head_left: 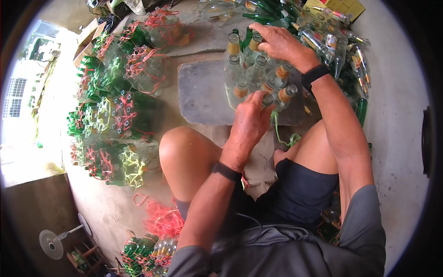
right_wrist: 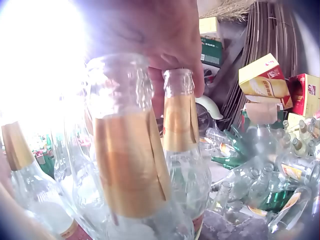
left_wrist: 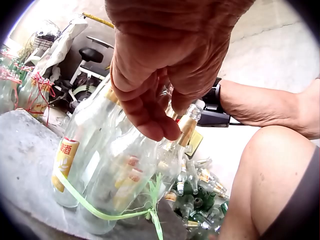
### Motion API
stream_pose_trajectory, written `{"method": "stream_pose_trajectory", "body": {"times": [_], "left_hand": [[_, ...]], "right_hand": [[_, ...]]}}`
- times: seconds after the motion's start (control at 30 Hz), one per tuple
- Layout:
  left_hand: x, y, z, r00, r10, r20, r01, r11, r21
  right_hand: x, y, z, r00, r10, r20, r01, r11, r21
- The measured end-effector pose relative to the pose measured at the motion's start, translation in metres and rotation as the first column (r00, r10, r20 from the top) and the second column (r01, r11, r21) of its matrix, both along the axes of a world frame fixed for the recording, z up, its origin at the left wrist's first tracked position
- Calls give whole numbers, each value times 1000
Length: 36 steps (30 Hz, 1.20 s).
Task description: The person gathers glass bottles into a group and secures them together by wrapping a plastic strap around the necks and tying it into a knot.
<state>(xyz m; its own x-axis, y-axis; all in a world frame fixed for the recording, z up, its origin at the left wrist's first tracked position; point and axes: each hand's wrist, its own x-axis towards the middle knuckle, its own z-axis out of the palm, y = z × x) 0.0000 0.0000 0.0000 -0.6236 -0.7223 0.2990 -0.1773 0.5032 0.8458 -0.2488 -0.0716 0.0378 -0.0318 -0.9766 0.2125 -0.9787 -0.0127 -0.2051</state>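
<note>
Several clear glass bottles [head_left: 233, 74] with gold neck labels stand upright in a tight group on a grey board [head_left: 198, 92]. A green plastic strip [left_wrist: 100, 214] runs round their lower part, knotted at the near side with loose ends hanging. My left hand [head_left: 249, 121] has its fingers curled round a bottle neck at the near edge; the left wrist view shows the bent fingers [left_wrist: 145, 117] over the bottle tops. At the far side my right hand [head_left: 285, 45] holds a bottle neck between thumb and forefinger; in the right wrist view its fingers are partly hidden behind the necks.
Bundles of green and clear bottles [head_left: 110, 115] tied with red and yellow strips stand to the left. Loose bottles [head_left: 318, 37] lie heaped at the back right, near cartons [right_wrist: 265, 82]. Red strips [head_left: 164, 221] lie at the lower left, and a fan [head_left: 51, 243] stands beyond.
</note>
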Motion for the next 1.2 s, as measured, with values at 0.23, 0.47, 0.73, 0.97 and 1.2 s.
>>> {"method": "stream_pose_trajectory", "body": {"times": [0.23,0.47,0.73,0.97,1.2], "left_hand": [[1,2,-5,1000,6,3,-6,1000,19],[2,1,-4,999,5,36,-7,999,50],[2,4,7,998,-5,61,-4,991,135],[4,3,11,996,-25,86,14,992,127],[4,3,3,997,-4,83,-3,996,84]], "right_hand": [[16,21,45,997,21,-79,-45,947,-319],[47,47,49,997,74,26,-77,993,91],[46,48,31,997,66,35,-70,986,154],[44,45,16,995,38,-92,-35,999,37],[44,40,16,997,3,-73,0,999,46]]}}
